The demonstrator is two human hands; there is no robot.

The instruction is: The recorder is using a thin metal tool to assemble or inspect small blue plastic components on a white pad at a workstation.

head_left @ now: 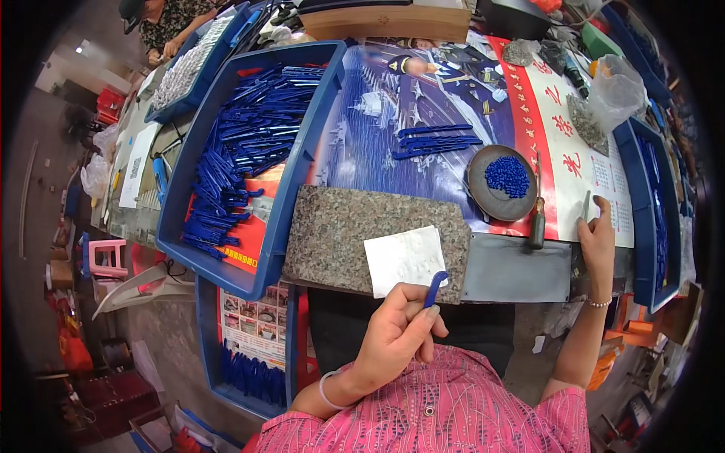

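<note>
My left hand (404,325), near the front edge of the bench, is closed on a slim blue plastic piece (435,287) with a curved end. At the right my right hand (596,234) pinches a thin grey strip-like tool (586,204); its exact kind is unclear. Beyond my left hand, a white paper pad (406,257) lies on a speckled stone slab (340,234). A round dish (483,200) holds small blue beads (507,177). Several more blue pieces (434,141) lie on the poster behind it.
A large blue tray (298,204) of blue pieces stands left, with another tray (204,332) below it. A screwdriver (538,226) lies beside the dish. More trays (638,211), plastic bags (615,90) and a wooden box (385,24) border the bench. Another person (174,30) sits far left.
</note>
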